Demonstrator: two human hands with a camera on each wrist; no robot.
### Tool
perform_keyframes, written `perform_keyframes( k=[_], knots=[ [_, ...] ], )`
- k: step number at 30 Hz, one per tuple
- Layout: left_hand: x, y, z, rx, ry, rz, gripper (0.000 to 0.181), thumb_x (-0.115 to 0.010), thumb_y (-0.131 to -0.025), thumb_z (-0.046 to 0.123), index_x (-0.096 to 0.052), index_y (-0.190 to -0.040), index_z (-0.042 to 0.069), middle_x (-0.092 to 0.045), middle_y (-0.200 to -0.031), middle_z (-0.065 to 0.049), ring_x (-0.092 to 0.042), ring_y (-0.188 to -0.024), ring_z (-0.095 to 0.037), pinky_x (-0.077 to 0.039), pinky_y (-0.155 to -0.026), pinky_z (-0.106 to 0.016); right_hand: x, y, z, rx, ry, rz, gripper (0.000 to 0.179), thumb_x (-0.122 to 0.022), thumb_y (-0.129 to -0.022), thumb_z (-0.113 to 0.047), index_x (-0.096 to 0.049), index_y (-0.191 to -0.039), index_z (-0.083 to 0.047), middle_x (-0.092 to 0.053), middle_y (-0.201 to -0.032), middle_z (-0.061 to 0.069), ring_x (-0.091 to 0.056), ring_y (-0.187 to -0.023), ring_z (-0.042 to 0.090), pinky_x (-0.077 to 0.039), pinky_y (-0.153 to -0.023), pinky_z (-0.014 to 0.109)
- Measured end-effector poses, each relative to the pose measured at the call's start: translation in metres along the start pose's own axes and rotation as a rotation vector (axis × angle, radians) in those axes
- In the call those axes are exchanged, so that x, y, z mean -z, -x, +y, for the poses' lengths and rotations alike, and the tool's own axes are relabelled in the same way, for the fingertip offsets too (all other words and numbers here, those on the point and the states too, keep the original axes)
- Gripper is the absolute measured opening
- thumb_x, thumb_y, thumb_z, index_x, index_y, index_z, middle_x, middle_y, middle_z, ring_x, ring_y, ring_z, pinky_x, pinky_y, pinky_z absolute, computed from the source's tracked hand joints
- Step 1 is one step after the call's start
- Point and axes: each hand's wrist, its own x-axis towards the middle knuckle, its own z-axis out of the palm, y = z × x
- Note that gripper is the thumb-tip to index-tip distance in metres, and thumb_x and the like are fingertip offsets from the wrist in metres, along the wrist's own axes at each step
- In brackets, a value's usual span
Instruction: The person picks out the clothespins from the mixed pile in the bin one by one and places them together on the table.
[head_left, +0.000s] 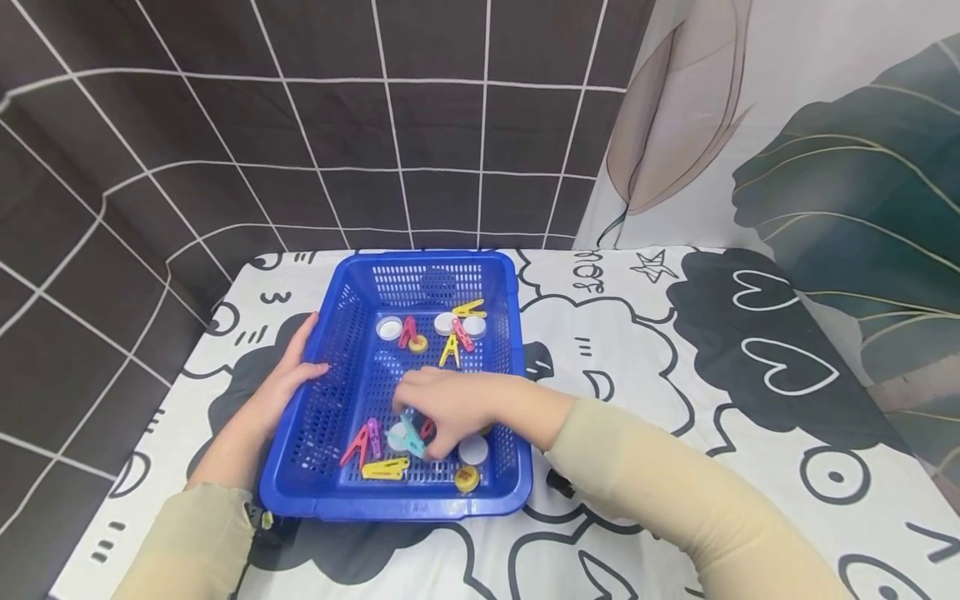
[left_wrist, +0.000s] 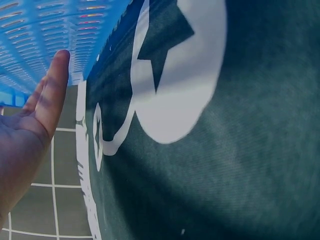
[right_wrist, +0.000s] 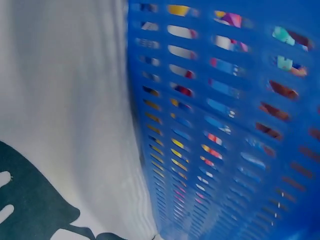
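Observation:
A blue plastic basket [head_left: 397, 507] with slotted walls holds clothespins and round caps. My left hand [head_left: 288, 375] rests at the basket's left rim, thumb over the edge; in the left wrist view its straight fingers [left_wrist: 57, 82] lie along the outer wall. My right hand [head_left: 453, 404] reaches down inside the basket and pinches a teal clothespin [head_left: 412, 437] between thumb and fingers, partly covered by the hand. Beside it lie a red clothespin [head_left: 360, 443], a purple clothespin [head_left: 374, 437], a yellow clothespin [head_left: 386, 468], a white cap [head_left: 473, 450] and a yellow cap [head_left: 467, 478].
Toward the basket's far end are more white caps [head_left: 389, 327], a yellow cap [head_left: 417, 342], and red and yellow clothespins [head_left: 448, 351]. A patterned black-and-white cloth [head_left: 600, 333] covers the table. Behind stands a dark gridded curtain [head_left: 435, 125].

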Motion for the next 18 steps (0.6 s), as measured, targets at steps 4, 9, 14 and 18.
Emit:
perform_keyframes(
  k=[4, 9, 14, 18],
  knots=[
    [0.000, 0.001, -0.001, 0.000, -0.003, 0.003, 0.077, -0.035, -0.091, 0.005, 0.009, -0.151, 0.027, 0.002, -0.154, -0.020, -0.020, -0.131, -0.045, -0.048, -0.083, -0.024, 0.010, 0.008, 0.003, 0.008, -0.062, 0.078, 0.062, -0.076, -0.072, -0.038, -0.051, -0.121, -0.009, -0.051, -0.113, -0.001, -0.045, -0.101, 0.009, -0.042, -0.091, 0.021],
    [0.000, 0.001, -0.001, -0.003, -0.002, 0.004, 0.077, -0.036, -0.091, 0.005, 0.008, -0.151, 0.027, 0.003, -0.154, -0.021, -0.018, -0.132, -0.046, -0.047, -0.083, -0.022, 0.022, 0.022, 0.010, 0.031, -0.090, 0.204, 0.061, -0.077, -0.072, -0.036, -0.050, -0.118, -0.006, -0.051, -0.111, 0.002, -0.046, -0.101, 0.011, -0.042, -0.091, 0.022],
    [0.000, 0.001, -0.001, -0.006, 0.008, -0.001, 0.077, -0.036, -0.092, 0.005, 0.009, -0.151, 0.027, 0.003, -0.154, -0.020, -0.018, -0.132, -0.046, -0.048, -0.083, -0.023, 0.029, 0.039, 0.020, 0.001, -0.125, 0.331, 0.062, -0.078, -0.070, -0.032, -0.048, -0.115, -0.003, -0.052, -0.107, 0.005, -0.048, -0.100, 0.016, -0.043, -0.090, 0.026],
    [0.000, 0.001, -0.001, -0.004, 0.009, 0.000, 0.077, -0.036, -0.092, 0.005, 0.009, -0.151, 0.027, 0.003, -0.154, -0.020, -0.019, -0.131, -0.046, -0.048, -0.082, -0.023, 0.031, 0.054, 0.031, -0.062, -0.174, 0.434, 0.063, -0.079, -0.067, -0.031, -0.047, -0.113, -0.001, -0.051, -0.105, 0.007, -0.050, -0.098, 0.021, -0.045, -0.088, 0.030]
  ],
)
